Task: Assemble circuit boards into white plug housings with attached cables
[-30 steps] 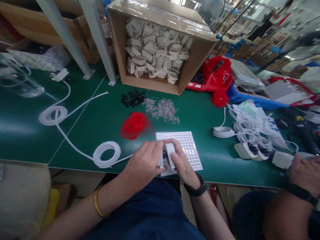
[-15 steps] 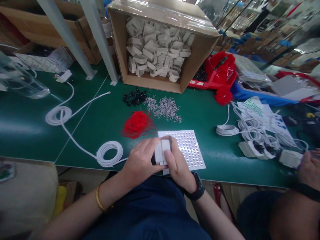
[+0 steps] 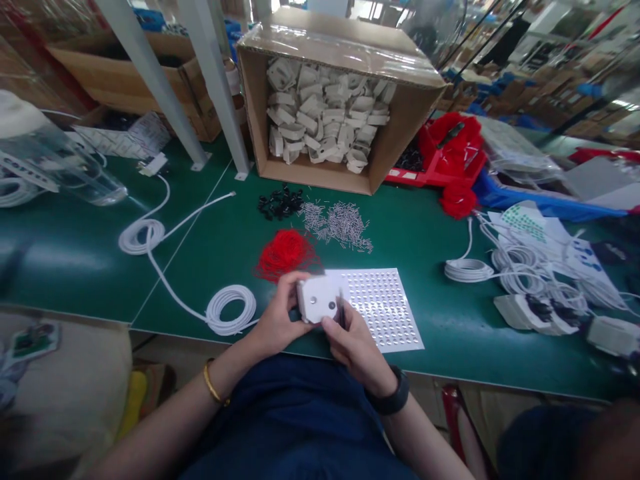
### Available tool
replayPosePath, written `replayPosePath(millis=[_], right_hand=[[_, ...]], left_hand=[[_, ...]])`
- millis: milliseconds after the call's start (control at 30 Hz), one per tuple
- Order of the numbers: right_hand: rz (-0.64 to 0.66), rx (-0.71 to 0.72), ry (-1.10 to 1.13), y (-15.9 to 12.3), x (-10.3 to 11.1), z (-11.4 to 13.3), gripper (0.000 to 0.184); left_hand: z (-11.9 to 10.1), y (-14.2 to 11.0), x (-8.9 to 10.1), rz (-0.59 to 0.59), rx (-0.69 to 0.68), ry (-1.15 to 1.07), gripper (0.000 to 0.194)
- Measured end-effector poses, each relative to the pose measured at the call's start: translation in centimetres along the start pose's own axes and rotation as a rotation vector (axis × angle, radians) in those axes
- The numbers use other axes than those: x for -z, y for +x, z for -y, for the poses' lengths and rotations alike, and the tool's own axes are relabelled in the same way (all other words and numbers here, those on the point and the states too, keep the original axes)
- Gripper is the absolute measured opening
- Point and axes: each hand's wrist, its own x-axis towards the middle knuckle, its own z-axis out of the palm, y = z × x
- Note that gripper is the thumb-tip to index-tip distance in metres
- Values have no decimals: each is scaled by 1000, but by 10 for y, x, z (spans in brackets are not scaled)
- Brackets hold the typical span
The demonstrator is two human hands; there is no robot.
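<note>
A white plastic housing (image 3: 316, 301) is held up over the near edge of the bench, its flat face toward me with a small round hole and a dark round spot. My left hand (image 3: 280, 319) grips its left side, thumb below and fingers over the top. At the lower right corner my right hand (image 3: 357, 347) pinches it, with a dark part showing beside those fingers. Just behind the right hand lies a white sheet of silvery dots (image 3: 383, 307). A coil of white cable (image 3: 231, 310) sits left of my left hand, its end running toward that hand.
Beyond the hands lie a red thread bundle (image 3: 286, 253), small black parts (image 3: 280, 202) and a heap of metal pins (image 3: 345, 223). A cardboard box (image 3: 320, 175) of white housings stands behind. Cables (image 3: 515, 267) and finished-looking white units (image 3: 517, 312) lie right.
The white housing has been turned so its flat, holed face shows. My right hand has shifted to its lower right. The co-worker's hand at the right has left the white unit.
</note>
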Motion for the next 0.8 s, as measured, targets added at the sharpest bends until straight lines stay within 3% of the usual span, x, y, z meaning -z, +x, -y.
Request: replayPosePath(millis=[133, 300, 433, 500, 567, 633, 733, 800], right_hand=[[-45, -57, 161, 1, -12, -5, 47], [-74, -57, 190, 2, -16, -4, 42], [-72, -63, 164, 1, -12, -6, 41], [-43, -54, 112, 0, -9, -3, 43], [2, -12, -13, -1, -4, 3, 47], [31, 92, -236, -1, 4, 12, 49], [53, 404, -704, 4, 20, 23, 45], [78, 614, -1061, 10, 31, 24, 43]], left_hand=[[9, 1, -1, 6, -65, -97, 59], [8, -1, 0, 54, -58, -131, 60], [-1, 3, 9, 128, 6, -147, 78], [-9, 10, 15, 147, 74, -106, 76], [-18, 17, 20, 153, 114, 28, 58], [-27, 18, 21, 158, 57, 200, 43], [-35, 2, 18, 49, -129, 490, 39], [-32, -17, 13, -75, -170, 642, 45]])
